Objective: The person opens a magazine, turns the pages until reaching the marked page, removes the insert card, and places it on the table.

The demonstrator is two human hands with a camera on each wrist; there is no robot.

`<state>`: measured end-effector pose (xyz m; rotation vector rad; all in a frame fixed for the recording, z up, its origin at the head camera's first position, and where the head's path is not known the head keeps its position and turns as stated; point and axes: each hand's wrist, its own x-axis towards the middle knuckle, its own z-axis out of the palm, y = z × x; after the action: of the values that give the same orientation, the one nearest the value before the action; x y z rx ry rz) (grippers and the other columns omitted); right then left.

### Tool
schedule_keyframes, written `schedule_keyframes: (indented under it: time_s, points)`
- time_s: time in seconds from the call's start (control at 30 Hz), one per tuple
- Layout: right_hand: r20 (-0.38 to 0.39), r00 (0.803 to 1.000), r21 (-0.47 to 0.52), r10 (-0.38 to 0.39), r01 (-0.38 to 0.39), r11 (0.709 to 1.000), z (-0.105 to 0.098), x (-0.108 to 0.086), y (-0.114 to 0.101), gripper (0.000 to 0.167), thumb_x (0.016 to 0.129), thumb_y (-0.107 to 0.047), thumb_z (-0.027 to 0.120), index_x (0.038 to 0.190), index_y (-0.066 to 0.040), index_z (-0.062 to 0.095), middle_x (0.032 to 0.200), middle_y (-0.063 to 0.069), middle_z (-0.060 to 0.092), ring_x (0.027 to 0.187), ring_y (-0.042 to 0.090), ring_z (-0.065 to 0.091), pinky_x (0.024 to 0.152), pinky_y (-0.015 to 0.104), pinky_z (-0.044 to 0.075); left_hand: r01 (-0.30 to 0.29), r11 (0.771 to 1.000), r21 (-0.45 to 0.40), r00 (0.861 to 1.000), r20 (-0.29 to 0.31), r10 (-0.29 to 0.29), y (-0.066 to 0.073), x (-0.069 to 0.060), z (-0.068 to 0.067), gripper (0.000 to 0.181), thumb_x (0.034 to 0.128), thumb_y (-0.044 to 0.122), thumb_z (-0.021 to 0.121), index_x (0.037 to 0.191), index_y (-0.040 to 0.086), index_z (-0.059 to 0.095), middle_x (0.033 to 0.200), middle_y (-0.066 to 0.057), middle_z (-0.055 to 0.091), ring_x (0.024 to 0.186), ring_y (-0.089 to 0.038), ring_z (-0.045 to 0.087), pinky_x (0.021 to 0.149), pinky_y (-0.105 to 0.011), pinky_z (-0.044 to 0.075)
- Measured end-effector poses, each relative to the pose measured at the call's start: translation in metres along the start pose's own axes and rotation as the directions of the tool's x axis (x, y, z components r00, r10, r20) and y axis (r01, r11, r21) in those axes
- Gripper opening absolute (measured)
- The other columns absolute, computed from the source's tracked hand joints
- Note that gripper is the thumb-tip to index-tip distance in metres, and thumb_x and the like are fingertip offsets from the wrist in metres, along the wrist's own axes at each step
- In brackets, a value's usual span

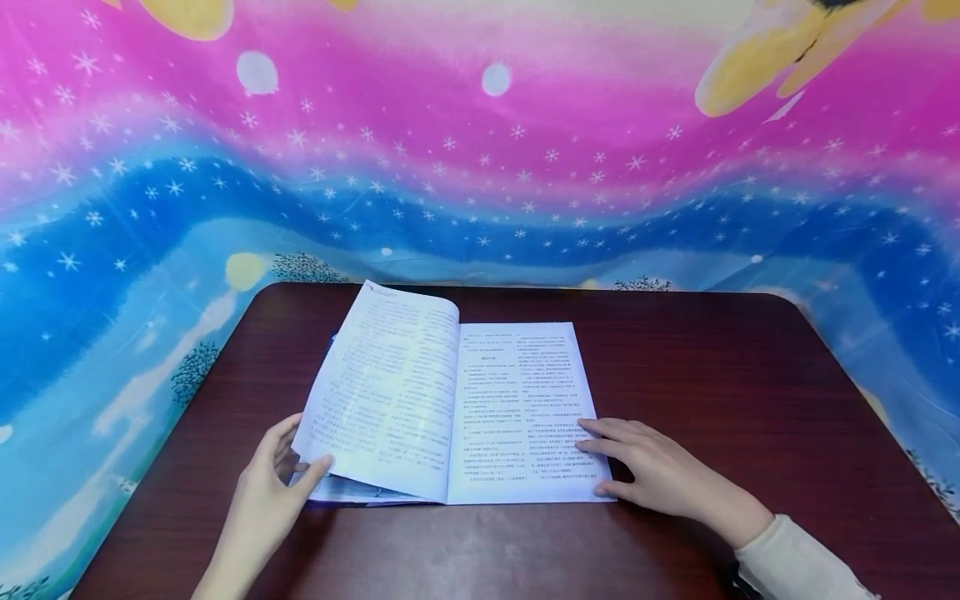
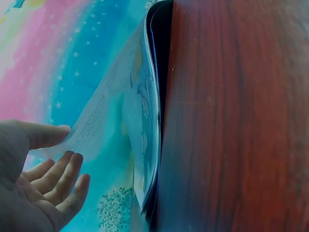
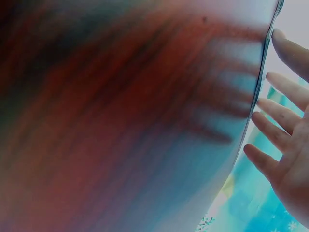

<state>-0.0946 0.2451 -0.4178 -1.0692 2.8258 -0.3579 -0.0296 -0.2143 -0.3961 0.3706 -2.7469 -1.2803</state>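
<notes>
An open magazine (image 1: 517, 417) with printed text lies on the dark wooden table. Its left page (image 1: 390, 383) is lifted and tilted, and other pages show beneath its lower edge. My left hand (image 1: 270, 483) pinches that page near its lower left corner, thumb on top; in the left wrist view the hand (image 2: 46, 174) has the thin page (image 2: 91, 121) between thumb and fingers. Spread fingers of my right hand (image 1: 667, 471) touch the right page's lower right edge. In the right wrist view the right hand (image 3: 289, 125) is at the magazine's edge (image 3: 253, 108), fingers extended.
The glossy brown table (image 1: 712, 375) extends on both sides of the magazine. Behind it and at its sides hangs a pink and blue cloth (image 1: 450, 167) with white snowflakes. A light sleeve (image 1: 802, 562) covers the right forearm.
</notes>
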Motion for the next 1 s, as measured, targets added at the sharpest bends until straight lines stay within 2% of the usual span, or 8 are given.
schedule_keyframes:
  time_s: [0.13, 0.23, 0.33, 0.47, 0.57, 0.63, 0.73, 1.0]
  points:
    - [-0.012, 1.000, -0.007, -0.009, 0.009, 1.000, 0.001, -0.001, 0.000, 0.057, 0.081, -0.036, 0.082, 0.132, -0.017, 0.066, 0.146, 0.007, 0.051, 0.132, 0.031, 0.047, 0.104, 0.057, 0.039, -0.008, 1.000, 0.027, 1.000, 0.026, 0.008, -0.006, 0.001, -0.003, 0.074, 0.0902, 0.017, 0.075, 0.149, 0.002, 0.032, 0.142, -0.027, 0.048, 0.114, -0.044, 0.059, 0.093, -0.055, 0.050]
    - [0.006, 1.000, -0.007, 0.009, -0.009, 1.000, 0.001, 0.000, 0.000, 0.057, 0.081, -0.036, 0.082, 0.132, -0.018, 0.065, 0.147, 0.005, 0.050, 0.134, 0.030, 0.046, 0.106, 0.056, 0.038, -0.087, 0.992, 0.091, 0.996, 0.000, 0.088, -0.012, 0.001, -0.004, 0.074, 0.0873, 0.016, 0.078, 0.146, 0.000, 0.037, 0.135, -0.025, 0.053, 0.107, -0.039, 0.062, 0.088, -0.053, 0.052]
    - [0.030, 0.999, -0.005, 0.028, -0.027, 1.000, 0.000, 0.001, 0.000, 0.058, 0.081, -0.037, 0.081, 0.133, -0.018, 0.065, 0.149, 0.004, 0.049, 0.135, 0.029, 0.045, 0.107, 0.055, 0.037, -0.156, 0.971, 0.179, 0.986, -0.022, 0.162, -0.016, 0.002, -0.006, 0.069, 0.0847, 0.012, 0.080, 0.142, 0.000, 0.044, 0.127, -0.023, 0.058, 0.102, -0.035, 0.063, 0.084, -0.053, 0.052]
    - [0.042, 0.999, -0.004, 0.032, -0.032, 0.999, -0.001, 0.001, 0.000, 0.057, 0.082, -0.037, 0.081, 0.133, -0.017, 0.065, 0.149, 0.005, 0.048, 0.135, 0.029, 0.045, 0.108, 0.055, 0.037, -0.198, 0.948, 0.248, 0.980, 0.024, 0.198, -0.019, 0.004, -0.010, 0.061, 0.0849, 0.013, 0.079, 0.137, 0.001, 0.049, 0.123, -0.020, 0.059, 0.101, -0.035, 0.063, 0.083, -0.054, 0.052]
    - [0.045, 0.998, -0.007, 0.033, -0.033, 0.999, -0.001, 0.002, -0.001, 0.057, 0.082, -0.037, 0.081, 0.133, -0.017, 0.065, 0.149, 0.005, 0.048, 0.135, 0.029, 0.044, 0.108, 0.055, 0.037, -0.255, 0.928, 0.270, 0.967, 0.072, 0.245, -0.020, 0.007, -0.011, 0.057, 0.0844, 0.011, 0.079, 0.134, 0.002, 0.053, 0.121, -0.019, 0.061, 0.101, -0.034, 0.063, 0.083, -0.054, 0.053]
    - [0.046, 0.998, -0.008, 0.035, -0.034, 0.999, -0.001, 0.002, 0.000, 0.057, 0.082, -0.037, 0.081, 0.133, -0.018, 0.065, 0.149, 0.005, 0.048, 0.136, 0.029, 0.044, 0.108, 0.055, 0.037, -0.304, 0.909, 0.286, 0.953, 0.108, 0.284, -0.020, 0.010, -0.012, 0.056, 0.0834, 0.011, 0.080, 0.132, 0.003, 0.055, 0.120, -0.018, 0.062, 0.100, -0.032, 0.063, 0.084, -0.054, 0.054]
    - [0.042, 0.999, -0.011, 0.034, -0.034, 0.999, -0.001, 0.001, 0.000, 0.057, 0.082, -0.038, 0.081, 0.133, -0.018, 0.065, 0.149, 0.005, 0.049, 0.135, 0.029, 0.045, 0.107, 0.055, 0.037, -0.386, 0.873, 0.298, 0.921, 0.171, 0.349, -0.021, 0.016, -0.012, 0.054, 0.0824, 0.013, 0.081, 0.131, 0.006, 0.058, 0.118, -0.013, 0.064, 0.102, -0.030, 0.063, 0.085, -0.054, 0.053]
    - [0.045, 0.998, -0.006, 0.038, -0.038, 0.999, -0.001, 0.001, 0.000, 0.057, 0.082, -0.037, 0.081, 0.133, -0.017, 0.065, 0.149, 0.005, 0.049, 0.135, 0.029, 0.045, 0.107, 0.055, 0.037, -0.565, 0.775, 0.283, 0.818, 0.319, 0.480, -0.026, 0.030, -0.004, 0.053, 0.0826, 0.020, 0.082, 0.131, 0.015, 0.062, 0.134, -0.005, 0.060, 0.124, -0.030, 0.055, 0.095, -0.054, 0.048]
